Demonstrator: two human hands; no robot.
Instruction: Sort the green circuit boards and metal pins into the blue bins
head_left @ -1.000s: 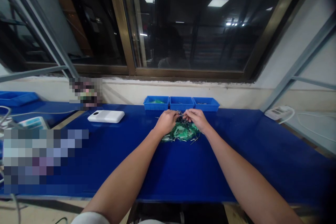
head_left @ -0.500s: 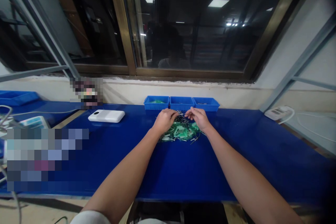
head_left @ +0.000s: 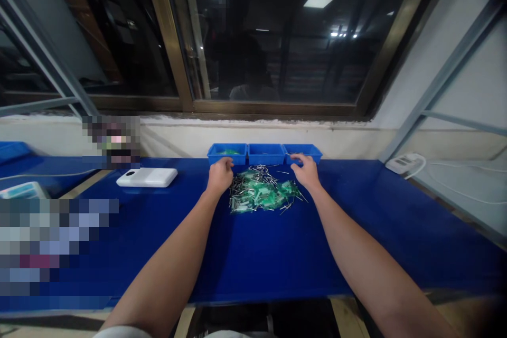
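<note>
A loose pile of thin metal pins (head_left: 237, 190) and green translucent pieces (head_left: 263, 196) lies on the blue tabletop (head_left: 261, 259). My left hand (head_left: 221, 175) is at the pile's left edge, just in front of the left blue bin (head_left: 216, 157). Its fingers are curled together, and whatever they may hold is hidden. At the front of the right blue bin (head_left: 312, 154) is my right hand (head_left: 307, 171), thumb and forefinger apart, with nothing visible between them. A few thin pins show in that bin near the fingertips. Green pieces are visible in the left bin.
Between the other two stands a middle blue bin (head_left: 266, 155). A white power bank (head_left: 147, 177) lies to the left. A white power strip (head_left: 404, 163) with a cable sits at the right by a metal post. The window wall (head_left: 178, 134) closes off the back.
My hands have parted from over the pile: the left moved left toward the left bin, the right up to the right bin. More of the pile shows. The view has shifted slightly.
</note>
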